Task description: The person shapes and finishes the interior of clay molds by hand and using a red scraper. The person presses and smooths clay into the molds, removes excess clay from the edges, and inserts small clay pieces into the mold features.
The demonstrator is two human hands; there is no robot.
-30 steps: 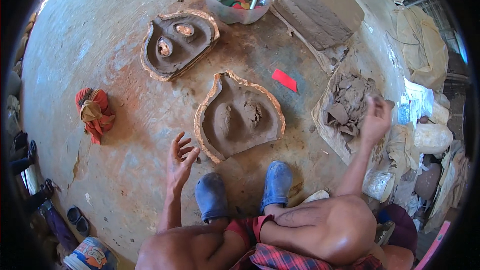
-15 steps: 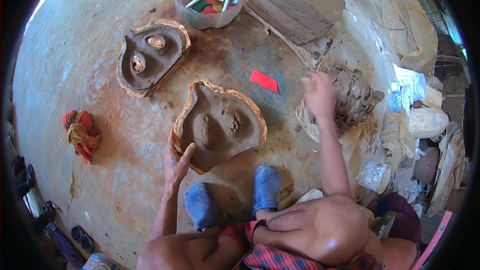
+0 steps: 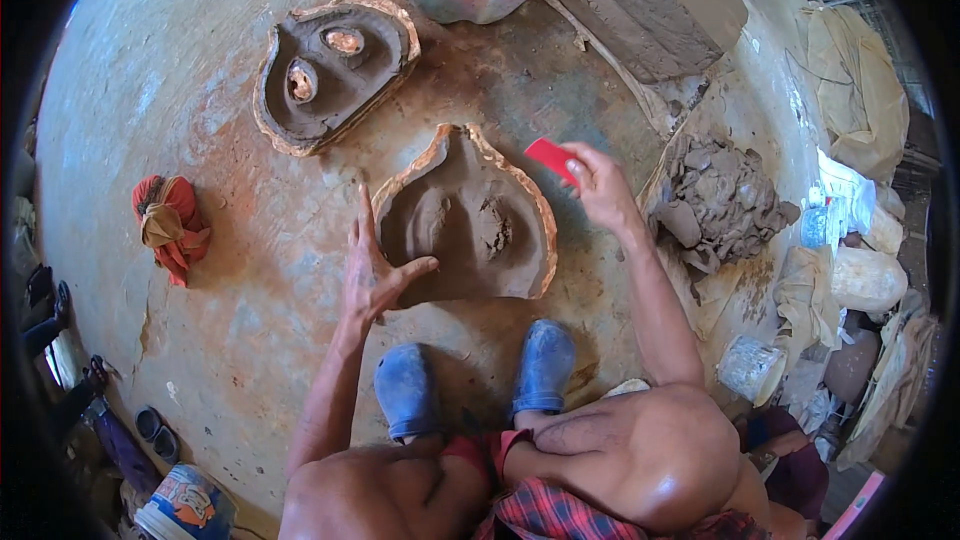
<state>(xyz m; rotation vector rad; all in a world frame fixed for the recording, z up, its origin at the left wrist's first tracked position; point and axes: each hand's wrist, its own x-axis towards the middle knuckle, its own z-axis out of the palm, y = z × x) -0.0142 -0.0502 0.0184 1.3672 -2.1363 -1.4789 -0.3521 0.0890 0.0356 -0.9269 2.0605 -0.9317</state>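
A clay-lined mould (image 3: pixel 462 265) with a rough orange-brown rim lies on the floor before my feet. Two raised clay lumps stand inside it, the right one rough and cracked. My left hand (image 3: pixel 376 275) is at the mould's left edge, fingers stretched along the outside and thumb spread over the near left rim. Past the mould's upper right edge, my right hand (image 3: pixel 600 185) grips a flat red scraper (image 3: pixel 551 157), held just off the rim. A second clay-lined mould (image 3: pixel 335 125) rests farther off to the left, with two oval openings edged in orange-brown.
A clear plastic bowl (image 3: pixel 470 2) of tools stands at the back. Right of it sits a large clay block (image 3: pixel 650 10); a heap of soft clay (image 3: pixel 725 205) lies nearer. A tied red cloth bundle (image 3: pixel 172 225) is on the left. Containers and sacks line the right side.
My right hand has come from beside the clay heap and picked the red scraper up off the floor. The near mould has turned anticlockwise, and my left hand's fingers have spread.
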